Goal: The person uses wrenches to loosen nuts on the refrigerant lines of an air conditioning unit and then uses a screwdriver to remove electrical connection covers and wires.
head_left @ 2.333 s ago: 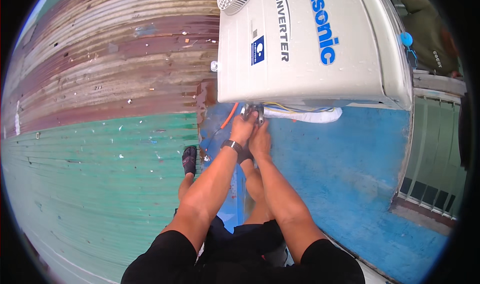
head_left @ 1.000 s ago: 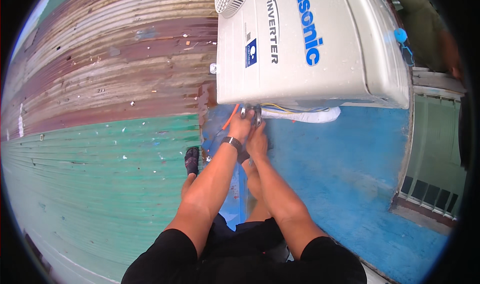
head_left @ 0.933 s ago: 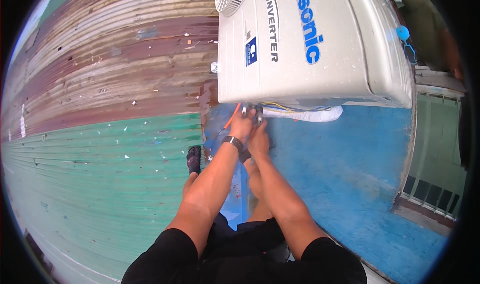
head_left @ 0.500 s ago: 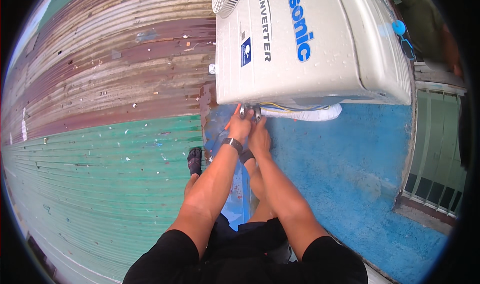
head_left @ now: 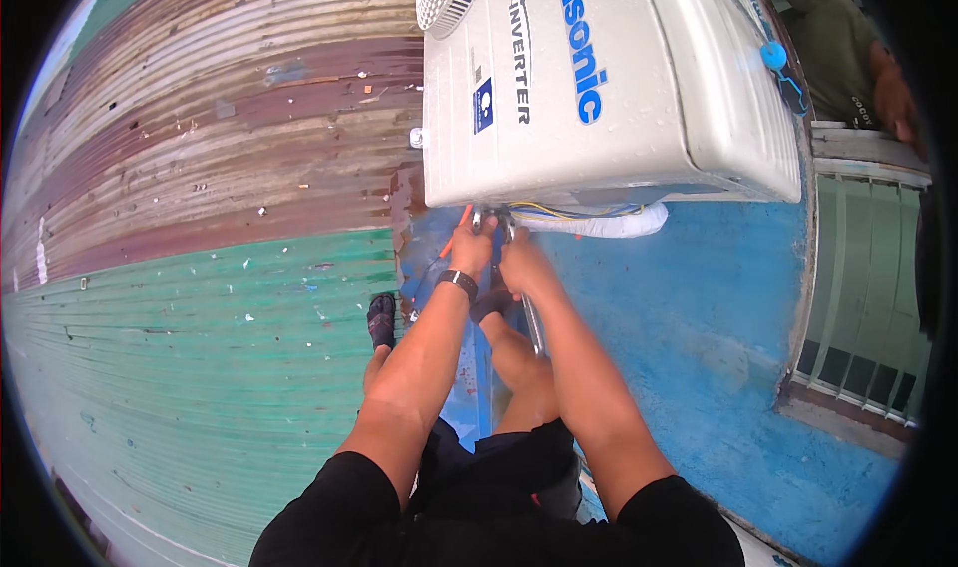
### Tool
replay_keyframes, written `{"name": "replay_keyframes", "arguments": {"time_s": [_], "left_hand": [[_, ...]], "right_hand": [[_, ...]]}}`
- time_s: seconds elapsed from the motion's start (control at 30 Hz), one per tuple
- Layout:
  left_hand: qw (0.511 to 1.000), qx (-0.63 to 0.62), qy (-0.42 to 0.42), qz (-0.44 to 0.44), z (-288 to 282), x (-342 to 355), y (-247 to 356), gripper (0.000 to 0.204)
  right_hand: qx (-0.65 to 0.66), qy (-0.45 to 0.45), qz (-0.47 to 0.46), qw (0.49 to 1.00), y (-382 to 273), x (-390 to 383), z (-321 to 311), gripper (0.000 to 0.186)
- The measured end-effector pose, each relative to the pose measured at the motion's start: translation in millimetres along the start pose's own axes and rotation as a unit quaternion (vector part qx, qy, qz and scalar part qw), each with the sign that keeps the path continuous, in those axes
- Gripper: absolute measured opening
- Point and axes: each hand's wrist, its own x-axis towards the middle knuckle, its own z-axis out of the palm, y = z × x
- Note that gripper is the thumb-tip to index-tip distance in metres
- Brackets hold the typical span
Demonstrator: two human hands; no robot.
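Under the lower edge of a white air-conditioner outdoor unit point(head_left: 609, 158), both of my hands are raised close together. My left hand point(head_left: 471, 250), with a dark band at its wrist, is closed around a wrench point(head_left: 478, 218) whose shiny head shows above the fingers. My right hand point(head_left: 525, 266) grips a second, long-handled wrench point(head_left: 535, 329); its metal handle sticks out below the fist. The fitting between the tools is too small and covered to make out. Yellow and blue wires point(head_left: 569, 211) and a white-wrapped pipe point(head_left: 619, 224) run to the right from there.
A blue wall point(head_left: 679, 317) lies to the right, with a barred window point(head_left: 863, 287). Another person's hand point(head_left: 898, 108) shows at the upper right. Corrugated roofing point(head_left: 200, 367) spreads left, littered with small debris; my shod foot point(head_left: 381, 319) rests on it. A blue clip tool point(head_left: 776, 60) hangs by the unit.
My right hand has turned and dropped slightly, and its wrench handle now shows pointing down. My left hand stays at the same spot under the unit. The view has shifted a little.
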Motion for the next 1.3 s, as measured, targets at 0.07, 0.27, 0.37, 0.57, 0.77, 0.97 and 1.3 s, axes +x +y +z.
{"name": "replay_keyframes", "arguments": {"time_s": [0.07,0.27,0.37,0.57,0.77,0.97,1.3], "left_hand": [[0.999,0.034,0.002,-0.003,-2,-2,-1,0.034],[1.0,-0.019,0.011,-0.015,5,-2,0,0.021],[1.0,0.006,-0.008,-0.012,-1,0,-1,0.02],[0.999,0.035,0.0,-0.021,0,-13,12,0.019],[1.0,0.024,-0.001,-0.001,2,-9,7,0.024],[0.997,0.079,0.019,-0.015,10,-8,12,0.027],[0.999,-0.004,-0.007,-0.036,5,-8,10,0.025]], "right_hand": [[-0.015,0.013,-0.017,1.0,19,-3,19,0.044],[0.011,0.189,-0.058,0.98,45,21,71,0.04],[0.05,0.198,-0.062,0.977,43,30,79,0.038],[0.062,0.195,-0.086,0.975,50,39,83,0.037],[0.041,0.186,-0.101,0.976,48,48,74,0.038],[0.02,0.181,-0.074,0.98,43,45,72,0.038],[0.076,0.214,-0.085,0.97,39,29,81,0.037]]}}
